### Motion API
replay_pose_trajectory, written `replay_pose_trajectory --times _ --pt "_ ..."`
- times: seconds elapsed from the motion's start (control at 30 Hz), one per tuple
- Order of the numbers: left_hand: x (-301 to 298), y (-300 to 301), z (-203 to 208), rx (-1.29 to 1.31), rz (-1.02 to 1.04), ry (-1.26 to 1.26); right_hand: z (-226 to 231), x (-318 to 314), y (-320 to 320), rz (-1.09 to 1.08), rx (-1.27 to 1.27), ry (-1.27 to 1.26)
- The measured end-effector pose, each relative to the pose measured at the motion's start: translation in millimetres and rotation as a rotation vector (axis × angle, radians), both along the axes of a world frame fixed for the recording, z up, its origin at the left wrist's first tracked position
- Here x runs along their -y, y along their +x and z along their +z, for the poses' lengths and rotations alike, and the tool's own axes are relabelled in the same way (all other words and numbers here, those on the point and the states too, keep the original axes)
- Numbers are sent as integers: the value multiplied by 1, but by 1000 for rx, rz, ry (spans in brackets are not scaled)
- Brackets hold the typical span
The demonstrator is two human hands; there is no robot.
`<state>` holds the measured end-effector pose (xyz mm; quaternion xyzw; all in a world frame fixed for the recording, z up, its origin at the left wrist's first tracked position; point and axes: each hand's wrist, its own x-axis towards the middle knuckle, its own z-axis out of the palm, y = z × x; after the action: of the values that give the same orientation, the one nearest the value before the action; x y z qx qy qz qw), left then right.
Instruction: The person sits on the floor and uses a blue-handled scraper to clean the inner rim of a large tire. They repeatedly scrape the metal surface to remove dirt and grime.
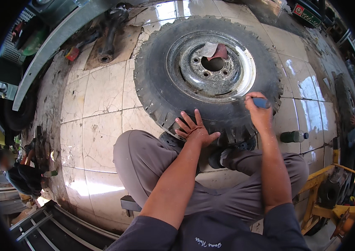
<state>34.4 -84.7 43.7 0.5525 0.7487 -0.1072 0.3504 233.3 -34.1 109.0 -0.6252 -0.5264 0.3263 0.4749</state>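
Far left of both hands: a second person (20, 173) crouches at the frame edge, well apart from the work. Above them, a dark tyre (18, 115) sits under a grey metal beam (56, 44).

Left hand (194, 130): open, fingers spread, palm flat on the tread and sidewall of the big tyre (160, 88). It grips nothing, just presses down on the rubber. Tyre lies flat on the cracked tile floor (102, 96), extending up and away from the palm. Directly below the hand are the person's grey trouser knees and a dark shoe (170, 140).

Up and between the two hands: the steel rim (185, 73) inside the tyre, hub hole in the middle, with a scrap of paper and reddish cloth (214, 51) lying on it.

Right hand (257, 109): fist closed around a blue-handled tool (262, 102). The metal end sticks out left of the fist and sits right at the rim edge, where rim meets tyre bead. Cannot tell if the tip is wedged under the bead.

Right of that fist: a dark green bottle (293, 136) lies on the tiles, near but not touching. Further right and lower is a yellow metal frame (325, 188).
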Motion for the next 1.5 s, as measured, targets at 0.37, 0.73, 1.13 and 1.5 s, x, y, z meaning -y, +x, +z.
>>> replay_pose_trajectory --times 0.37,0.73,1.13,1.5 --pt "0 -2 3 9 12 -15 4 0 -11 5 120 74" --pt "-1 -2 3 38 0 14 15 -14 -4 -11 57 -45" --pt "-1 -3 2 61 6 14 20 -26 -5 87 281 -127" --pt "-1 -3 4 42 11 -20 -4 -22 7 64 104 -105"
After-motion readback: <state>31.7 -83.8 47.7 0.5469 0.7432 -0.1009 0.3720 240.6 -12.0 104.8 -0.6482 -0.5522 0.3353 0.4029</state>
